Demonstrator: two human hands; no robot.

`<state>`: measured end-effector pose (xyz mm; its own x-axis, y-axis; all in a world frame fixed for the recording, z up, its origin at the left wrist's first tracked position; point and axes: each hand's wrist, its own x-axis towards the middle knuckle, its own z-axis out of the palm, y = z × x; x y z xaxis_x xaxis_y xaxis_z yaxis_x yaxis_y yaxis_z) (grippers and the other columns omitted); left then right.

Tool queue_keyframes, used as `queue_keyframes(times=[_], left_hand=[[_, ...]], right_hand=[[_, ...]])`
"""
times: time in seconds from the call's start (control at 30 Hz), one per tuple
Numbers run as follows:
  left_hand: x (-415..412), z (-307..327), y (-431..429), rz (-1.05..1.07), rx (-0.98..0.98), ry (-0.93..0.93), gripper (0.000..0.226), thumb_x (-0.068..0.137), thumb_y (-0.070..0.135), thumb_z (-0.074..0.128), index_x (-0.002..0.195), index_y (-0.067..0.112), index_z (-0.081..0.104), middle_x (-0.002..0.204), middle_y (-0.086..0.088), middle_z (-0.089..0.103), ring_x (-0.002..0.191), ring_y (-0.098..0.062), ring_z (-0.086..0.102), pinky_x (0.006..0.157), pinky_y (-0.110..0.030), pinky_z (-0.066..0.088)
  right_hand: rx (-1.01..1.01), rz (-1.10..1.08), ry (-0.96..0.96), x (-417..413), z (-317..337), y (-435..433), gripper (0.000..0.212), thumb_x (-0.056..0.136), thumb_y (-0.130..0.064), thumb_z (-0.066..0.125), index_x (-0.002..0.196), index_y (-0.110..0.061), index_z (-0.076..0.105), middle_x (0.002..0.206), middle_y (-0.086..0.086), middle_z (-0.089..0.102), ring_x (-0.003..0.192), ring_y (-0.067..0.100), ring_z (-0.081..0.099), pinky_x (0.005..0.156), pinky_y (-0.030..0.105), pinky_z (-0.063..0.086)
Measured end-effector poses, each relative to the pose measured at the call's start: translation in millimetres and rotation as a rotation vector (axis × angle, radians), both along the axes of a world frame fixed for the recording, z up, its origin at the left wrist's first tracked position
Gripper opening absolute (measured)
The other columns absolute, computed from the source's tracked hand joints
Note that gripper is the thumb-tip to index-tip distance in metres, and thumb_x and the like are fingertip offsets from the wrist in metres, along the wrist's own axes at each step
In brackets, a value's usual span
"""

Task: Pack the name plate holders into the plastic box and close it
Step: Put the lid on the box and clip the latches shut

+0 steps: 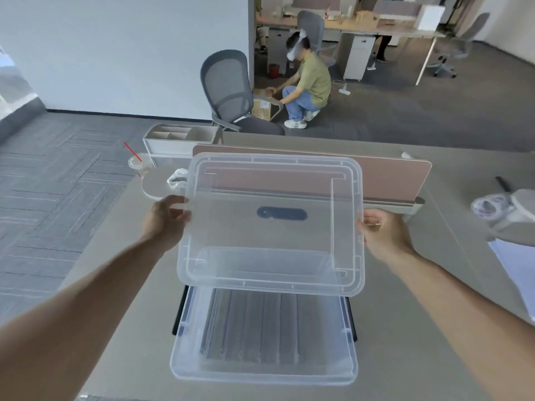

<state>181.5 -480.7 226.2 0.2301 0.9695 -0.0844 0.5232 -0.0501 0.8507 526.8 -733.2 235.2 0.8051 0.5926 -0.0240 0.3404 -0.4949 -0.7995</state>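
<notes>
A clear plastic box (179, 369) stands open on the desk near me, with several grey name plate holders (260, 328) lying flat inside it. Above its far half I hold the clear plastic lid (272, 235) in the air, tilted up toward me. My left hand (165, 218) grips the lid's left edge and my right hand (382, 230) grips its right edge. The lid hides the far part of the box.
A pink desk divider (390, 175) runs across behind the lid. A plastic cup with a red straw (139, 164) and an organiser tray (179, 137) stand at the far left. Papers (515, 267) and a tape roll (489, 208) lie at right. A person crouches beyond a grey chair (228, 91).
</notes>
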Motion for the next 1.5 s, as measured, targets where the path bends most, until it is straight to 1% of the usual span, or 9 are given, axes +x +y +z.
queue_keyframes(times=[0.23,0.47,0.63,0.83,0.9,0.97,1.03,1.3,1.5], left_hand=[[6.3,-2.0,18.2,0.014,0.056,-0.036,0.019,0.094,0.014,0.065,0.108,0.025,0.072,0.09,0.001,0.074,0.063,-0.015,0.058,0.066,-0.033,0.055],[15.0,23.8,13.8,-0.011,-0.076,-0.334,0.016,0.096,0.007,0.064,0.096,0.022,0.07,0.091,-0.004,0.069,0.066,-0.017,0.061,0.066,-0.023,0.063],[11.7,35.5,10.1,-0.001,-0.272,-0.558,0.02,0.102,0.023,0.054,0.099,0.013,0.071,0.108,-0.01,0.069,0.09,-0.028,0.063,0.098,-0.039,0.052],[-2.0,35.4,8.8,0.131,-0.472,-0.713,0.027,0.101,0.011,0.039,0.099,0.0,0.064,0.122,-0.025,0.062,0.098,-0.038,0.065,0.093,-0.045,0.058],[-8.2,34.9,-0.5,0.07,-0.476,-0.667,0.023,0.099,-0.001,0.043,0.1,0.0,0.066,0.116,-0.023,0.065,0.102,-0.032,0.068,0.078,-0.033,0.063],[-14.0,31.8,-5.7,-0.038,-0.424,-0.507,0.017,0.097,-0.001,0.055,0.11,0.003,0.066,0.108,-0.012,0.068,0.085,-0.009,0.074,0.063,-0.017,0.06],[-16.7,23.2,-4.5,-0.028,-0.408,-0.404,0.024,0.089,0.003,0.069,0.112,0.007,0.071,0.106,-0.011,0.072,0.068,-0.006,0.073,0.057,-0.017,0.058],[-21.6,-5.2,-9.6,-0.005,-0.335,-0.245,0.04,0.079,-0.006,0.078,0.114,0.009,0.067,0.109,-0.009,0.068,0.085,-0.024,0.066,0.082,-0.029,0.054],[-31.2,-30.8,-36.6,-0.048,-0.246,-0.053,0.025,0.08,-0.001,0.079,0.086,0.022,0.072,0.089,-0.004,0.075,0.08,-0.024,0.069,0.081,-0.029,0.053]], right_hand=[[-0.057,-0.074,0.024,10.8,-5.8,17.3,0.018,0.089,-0.026,0.065,0.101,-0.017,0.075,0.089,0.0,0.076,0.081,0.02,0.073,0.081,0.033,0.056],[0.049,-0.103,-0.022,10.8,22.7,14.0,0.017,0.093,-0.031,0.063,0.097,-0.017,0.07,0.084,0.0,0.069,0.075,0.018,0.065,0.066,0.027,0.043],[0.267,-0.053,0.196,5.2,29.7,12.2,0.01,0.098,-0.026,0.057,0.095,-0.02,0.064,0.091,0.001,0.074,0.072,-0.004,0.072,0.052,0.008,0.043],[0.38,-0.089,0.513,4.9,16.9,0.3,0.027,0.099,-0.006,0.038,0.089,-0.004,0.064,0.102,0.01,0.072,0.088,0.024,0.074,0.074,0.012,0.055],[0.364,-0.145,0.59,9.1,6.7,-3.1,0.028,0.098,-0.011,0.044,0.089,0.002,0.067,0.098,0.014,0.074,0.092,0.025,0.072,0.092,0.03,0.055],[0.256,-0.144,0.583,13.6,-1.1,-6.7,0.03,0.096,-0.026,0.057,0.089,-0.002,0.073,0.096,0.01,0.075,0.094,0.026,0.067,0.088,0.036,0.05],[0.188,-0.135,0.583,13.5,-5.9,-9.9,0.03,0.087,-0.035,0.071,0.093,-0.006,0.076,0.096,0.009,0.077,0.092,0.025,0.07,0.086,0.035,0.052],[-0.022,-0.097,0.321,-2.6,-24.9,-21.3,0.038,0.063,-0.021,0.091,0.093,-0.017,0.067,0.089,-0.005,0.074,0.089,0.018,0.071,0.09,0.035,0.052],[-0.145,-0.059,0.218,-24.1,-37.4,-33.9,0.043,0.072,-0.019,0.086,0.112,-0.013,0.071,0.099,0.0,0.072,0.089,0.015,0.067,0.07,0.02,0.046]])
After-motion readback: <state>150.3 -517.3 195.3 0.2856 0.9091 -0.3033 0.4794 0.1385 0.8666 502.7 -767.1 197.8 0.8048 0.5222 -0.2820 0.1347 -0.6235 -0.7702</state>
